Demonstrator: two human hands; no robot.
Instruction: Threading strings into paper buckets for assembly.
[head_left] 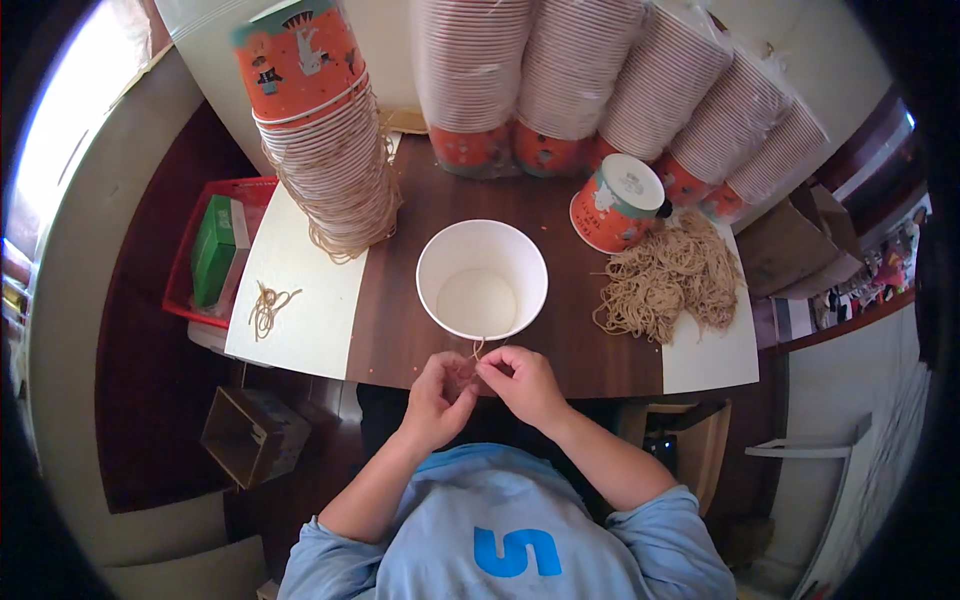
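White tub (482, 262) noted at mid-table, mouth tilted toward the wearer, near rim set a little in from the curved near edge of the tabletop (590, 355). A short strand of twine (479, 350) is seen running from that rim down to the hands; whether it is fixed to the tub cannot be told. Right hand (518, 382): thumb and forefinger brought together on the strand. Left hand (438, 395): fingers curled, thumb set apart from them; whether twine is gripped cannot be told. Both hands are held side by side at the near edge. Leftward, brown wood is left open as far as a white side panel (300, 305), on which a small twine bundle (268, 310) is laid. Rightward, a wider open span is bounded by a twine heap (668, 280), spread onto the right panel, and an upturned orange tub (618, 208) just beyond it. The far edge is lined on the right by plastic-wrapped tub stacks (580, 75); the far left is taken up by a tall twine-draped stack (325, 160).
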